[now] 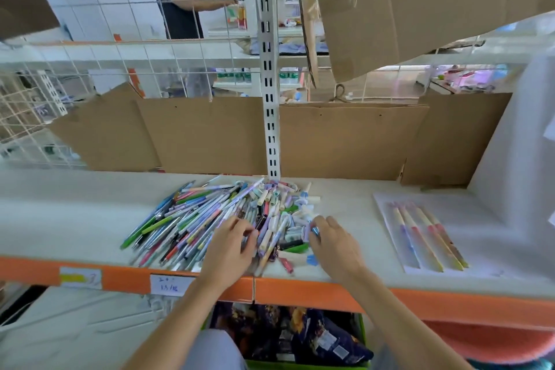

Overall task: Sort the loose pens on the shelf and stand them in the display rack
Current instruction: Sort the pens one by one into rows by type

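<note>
**Both hands in the pen pile on the shelf**

At the far left, a white wire grid panel (27,117) stands behind the pale shelf (75,213), whose orange front edge (126,278) carries two small labels; the handwritten label (169,285) sits just left of the left forearm. Brown cardboard sheets (204,135) line the back of the shelf. A heap of loose pens (192,219) lies in the middle of the shelf, long barrels fanned out to the left, short caps and stubby pieces piled toward the right, below the white slotted upright (270,84). The left hand (229,245) rests on the near side of the heap, its fingers curled and pinching one pen out of the pile. Just right of it, the right hand (333,245) lies at the heap's right edge, fingers bent around a small blue piece (314,231). Well apart to the right, a flat clear packet of pastel pens (426,234) lies on the shelf.
</note>
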